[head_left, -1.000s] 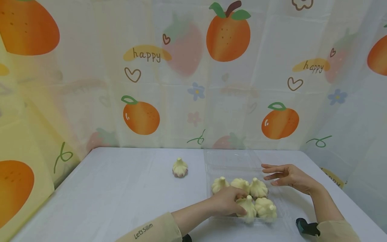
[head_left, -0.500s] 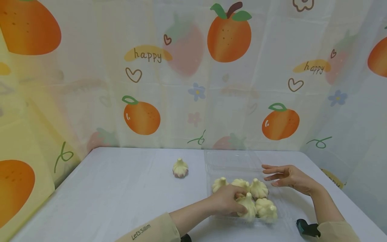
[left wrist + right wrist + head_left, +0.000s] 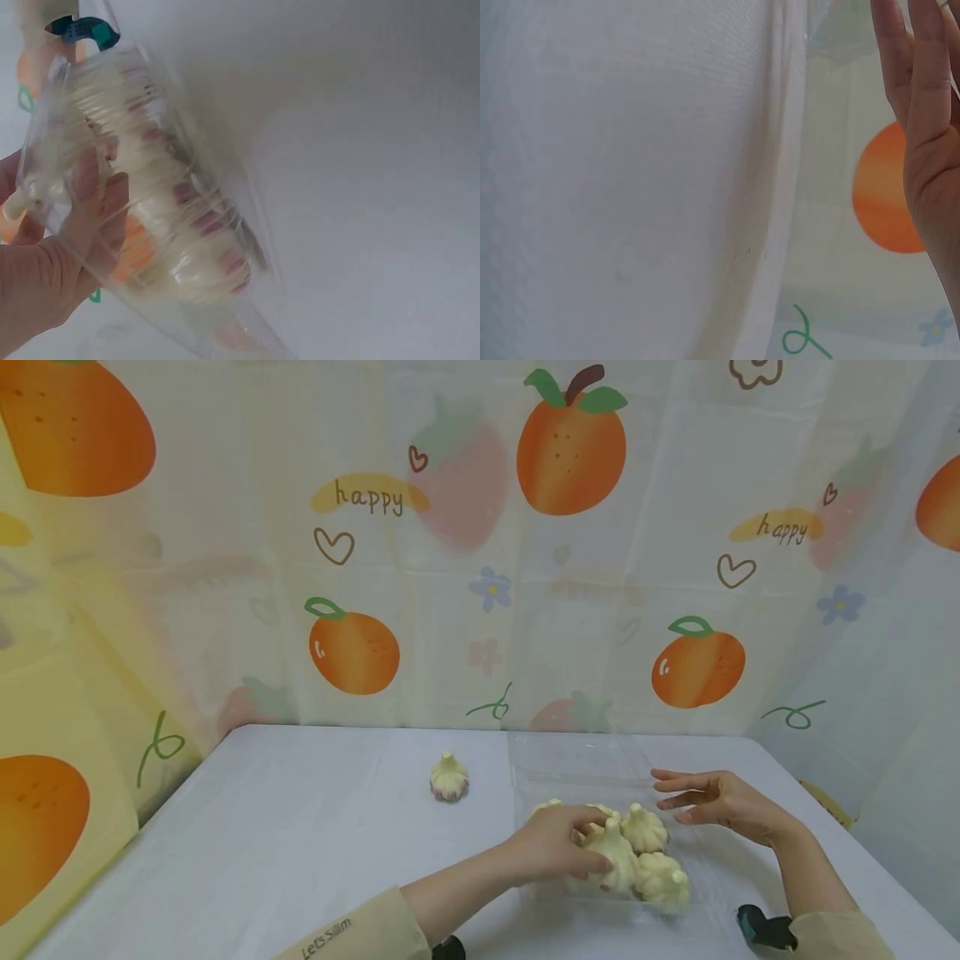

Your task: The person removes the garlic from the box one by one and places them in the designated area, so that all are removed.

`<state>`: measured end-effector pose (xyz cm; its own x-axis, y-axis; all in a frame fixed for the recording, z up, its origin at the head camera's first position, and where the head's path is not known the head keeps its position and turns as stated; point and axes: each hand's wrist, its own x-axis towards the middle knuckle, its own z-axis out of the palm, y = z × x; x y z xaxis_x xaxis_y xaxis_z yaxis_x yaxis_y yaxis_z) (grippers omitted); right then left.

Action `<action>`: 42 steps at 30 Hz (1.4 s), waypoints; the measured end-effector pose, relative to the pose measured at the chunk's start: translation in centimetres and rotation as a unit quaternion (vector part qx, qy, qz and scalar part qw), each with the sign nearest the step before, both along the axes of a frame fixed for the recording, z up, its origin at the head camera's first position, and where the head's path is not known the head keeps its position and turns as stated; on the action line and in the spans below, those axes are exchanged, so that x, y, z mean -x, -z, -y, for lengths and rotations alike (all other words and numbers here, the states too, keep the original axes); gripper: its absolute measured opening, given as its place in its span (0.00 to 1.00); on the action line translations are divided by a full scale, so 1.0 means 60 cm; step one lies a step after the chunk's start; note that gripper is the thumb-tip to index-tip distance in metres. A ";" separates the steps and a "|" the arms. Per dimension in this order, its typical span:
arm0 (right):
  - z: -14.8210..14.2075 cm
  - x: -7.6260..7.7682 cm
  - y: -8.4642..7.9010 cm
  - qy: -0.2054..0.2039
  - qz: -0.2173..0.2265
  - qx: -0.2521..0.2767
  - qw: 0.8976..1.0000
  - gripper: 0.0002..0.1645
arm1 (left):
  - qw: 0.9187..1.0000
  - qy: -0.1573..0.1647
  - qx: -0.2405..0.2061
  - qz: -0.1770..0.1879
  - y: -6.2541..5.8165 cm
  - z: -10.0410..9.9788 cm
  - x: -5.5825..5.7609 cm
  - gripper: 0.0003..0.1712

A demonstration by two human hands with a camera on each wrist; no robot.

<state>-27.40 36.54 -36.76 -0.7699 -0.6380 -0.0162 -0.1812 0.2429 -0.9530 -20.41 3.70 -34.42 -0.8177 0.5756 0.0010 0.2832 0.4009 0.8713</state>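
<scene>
At clear box (image 3: 540, 789): held garlic bulb (image 3: 617, 860), stem (image 3: 612, 827) up, axis near-vertical.

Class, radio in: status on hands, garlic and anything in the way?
Left hand gripping one garlic bulb at the clear container. Right hand beside container, holding nothing. Neighbouring bulbs crowd the held one; no other obstruction seen.

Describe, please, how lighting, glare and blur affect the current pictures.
Head view: soft light, and the clear, rectangular plastic box fades into the white cloth tabletop; left wrist view: whitish streaks and blur cross the cream, purple-marked, round garlic bulbs; right wrist view: dim, with white cloth looking grey.
</scene>
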 end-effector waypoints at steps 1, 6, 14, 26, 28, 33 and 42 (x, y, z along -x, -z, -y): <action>0.000 0.000 0.000 0.000 0.000 0.000 1.000 0.27 | 1.000 -0.002 -0.007 0.003 -0.003 0.003 0.001 0.29; 0.000 -0.002 -0.001 0.003 0.004 -0.001 1.000 0.28 | 1.000 -0.013 -0.025 -0.006 -0.015 0.014 0.008 0.21; -0.006 0.002 0.003 -0.002 0.011 0.005 1.000 0.29 | 0.998 -0.037 -0.044 -0.004 -0.026 0.046 0.024 0.22; -0.005 -0.002 0.002 -0.003 0.010 0.007 1.000 0.28 | 0.992 -0.104 -0.062 -0.042 -0.040 0.119 0.063 0.23; -0.004 -0.002 0.002 -0.006 0.010 0.012 1.000 0.28 | 0.989 -0.121 -0.067 -0.042 -0.043 0.131 0.067 0.23; -0.002 -0.003 -0.001 -0.004 0.012 0.011 1.000 0.27 | 0.981 -0.179 -0.056 -0.044 -0.049 0.163 0.076 0.25; 0.001 -0.002 -0.003 -0.006 0.009 0.010 1.000 0.27 | 0.973 -0.221 -0.052 -0.051 -0.056 0.223 0.097 0.28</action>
